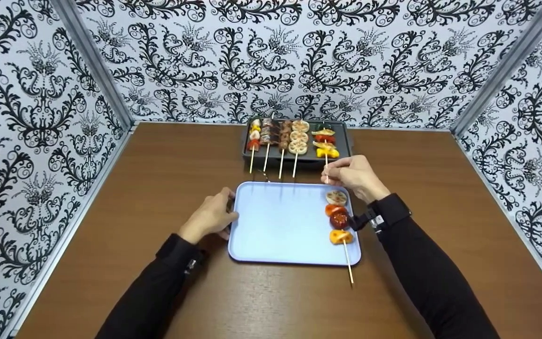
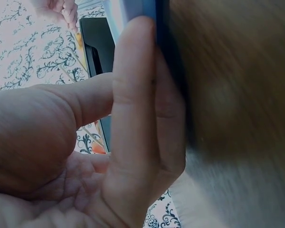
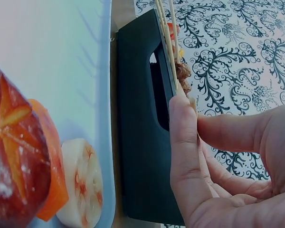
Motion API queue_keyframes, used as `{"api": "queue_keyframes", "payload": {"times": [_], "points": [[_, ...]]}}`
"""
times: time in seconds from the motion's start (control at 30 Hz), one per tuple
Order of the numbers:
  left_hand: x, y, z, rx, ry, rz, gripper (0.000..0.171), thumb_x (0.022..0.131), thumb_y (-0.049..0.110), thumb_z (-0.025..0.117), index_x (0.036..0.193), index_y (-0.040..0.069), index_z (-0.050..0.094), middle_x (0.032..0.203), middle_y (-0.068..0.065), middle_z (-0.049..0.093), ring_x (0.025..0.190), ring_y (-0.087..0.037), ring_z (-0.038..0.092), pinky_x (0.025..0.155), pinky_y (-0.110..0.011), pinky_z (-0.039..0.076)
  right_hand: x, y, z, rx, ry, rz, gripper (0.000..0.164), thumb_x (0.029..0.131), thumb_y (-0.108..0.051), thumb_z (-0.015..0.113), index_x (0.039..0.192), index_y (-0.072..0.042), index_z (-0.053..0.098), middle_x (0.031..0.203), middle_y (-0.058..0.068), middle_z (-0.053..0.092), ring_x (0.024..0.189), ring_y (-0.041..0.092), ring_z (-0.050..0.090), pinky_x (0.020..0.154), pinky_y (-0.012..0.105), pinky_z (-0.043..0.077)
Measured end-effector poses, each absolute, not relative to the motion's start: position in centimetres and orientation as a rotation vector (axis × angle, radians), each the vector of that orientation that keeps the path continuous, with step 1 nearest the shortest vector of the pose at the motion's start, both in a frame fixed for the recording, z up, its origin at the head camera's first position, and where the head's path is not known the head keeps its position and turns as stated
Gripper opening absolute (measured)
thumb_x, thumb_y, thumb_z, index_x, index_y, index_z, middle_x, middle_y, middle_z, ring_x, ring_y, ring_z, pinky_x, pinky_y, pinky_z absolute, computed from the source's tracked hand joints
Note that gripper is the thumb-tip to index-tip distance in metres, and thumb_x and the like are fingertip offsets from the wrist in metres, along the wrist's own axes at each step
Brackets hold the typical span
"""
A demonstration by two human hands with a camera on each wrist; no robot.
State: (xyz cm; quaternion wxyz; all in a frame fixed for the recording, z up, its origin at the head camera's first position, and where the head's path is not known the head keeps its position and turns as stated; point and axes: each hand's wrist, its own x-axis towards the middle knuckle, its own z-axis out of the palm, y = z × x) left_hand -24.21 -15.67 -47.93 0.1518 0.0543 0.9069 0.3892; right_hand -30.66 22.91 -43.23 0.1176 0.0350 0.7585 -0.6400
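Note:
My left hand grips the left edge of a pale blue tray, thumb at the rim. In the left wrist view a finger lies along the tray's edge. My right hand pinches the bare stick of a vegetable skewer between thumb and fingers. That skewer has yellow, red and green pieces and lies at the right end of a black grill plate. On the tray's right side lies another skewer with a lotus root slice, orange pieces and a dark mushroom, its stick jutting past the near edge.
Left of the pinched skewer, several others lie on the grill plate: lotus root, brown meat, a dark silvery skewer and a red-white-yellow one. Their sticks point toward the tray. Patterned walls enclose the wooden table.

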Motion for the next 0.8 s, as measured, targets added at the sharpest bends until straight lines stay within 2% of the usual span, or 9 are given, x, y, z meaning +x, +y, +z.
{"api": "queue_keyframes", "payload": {"times": [0.33, 0.57, 0.8], "points": [[-24.2, -15.8, -47.8, 0.149, 2.566, 1.167, 0.054, 0.109, 0.002, 0.069, 0.159, -0.002, 0.051, 0.104, -0.02, 0.072, 0.057, -0.021, 0.077, 0.052, -0.035, 0.073, -30.4, 23.4, -43.2, 0.1, 2.208, -1.915, 0.044, 0.11, 0.0, 0.075, 0.144, 0.024, 0.062, 0.093, 0.006, 0.084, 0.085, 0.013, 0.084, 0.084, 0.021, 0.076], [-24.2, -15.9, -48.0, 0.164, 2.555, 1.183, 0.054, 0.108, 0.002, 0.069, 0.159, -0.003, 0.052, 0.101, -0.019, 0.072, 0.057, -0.021, 0.078, 0.052, -0.036, 0.073, -29.7, 23.5, -42.9, 0.096, 2.172, -1.962, 0.032, 0.11, 0.002, 0.075, 0.136, 0.018, 0.067, 0.095, 0.008, 0.085, 0.084, 0.014, 0.085, 0.085, 0.021, 0.076], [-24.4, -15.8, -48.1, 0.155, 2.554, 1.172, 0.053, 0.109, 0.003, 0.07, 0.159, -0.002, 0.052, 0.101, -0.019, 0.072, 0.056, -0.021, 0.079, 0.052, -0.035, 0.073, -28.2, 23.6, -42.2, 0.062, 2.178, -1.968, 0.033, 0.111, 0.001, 0.074, 0.138, 0.019, 0.066, 0.095, 0.004, 0.086, 0.086, 0.013, 0.086, 0.085, 0.02, 0.075]]}}
